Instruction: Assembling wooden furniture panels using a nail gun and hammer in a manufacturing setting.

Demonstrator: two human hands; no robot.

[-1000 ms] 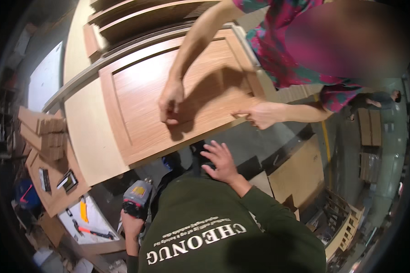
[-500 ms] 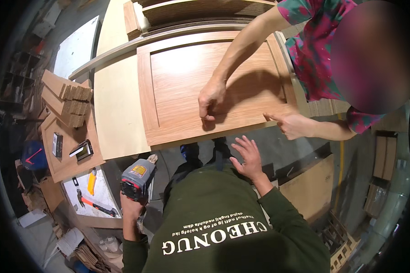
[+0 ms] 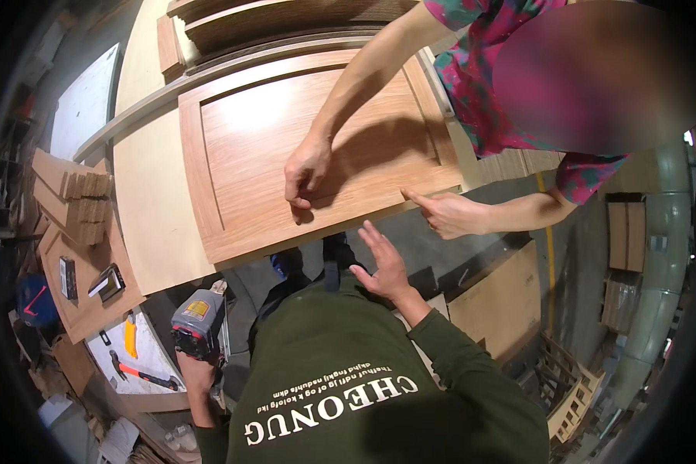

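Can see a hammer [image 3: 148, 377] (red and black handle) near a yellow tool [image 3: 131, 338] on a white board [image 3: 151, 358]; far right, cardboard boxes [image 3: 625, 237].

Ahead of your right grip [image 3: 387, 271], the framed panel [image 3: 247, 170] lies on the desk [image 3: 155, 209], with a co-worker's one hand [image 3: 309, 170] over it and the other [image 3: 452, 215] at its near edge. The power tool [image 3: 197, 317] is in your left grip [image 3: 197, 373]; left of that grip, a hammer [image 3: 143, 374] and a knife [image 3: 131, 336] lie on a board [image 3: 153, 353]. Farther left and ahead, two small boxes [image 3: 68, 278] rest on a smaller panel [image 3: 85, 313]. Right of your right grip stands a flat sheet [image 3: 495, 298].
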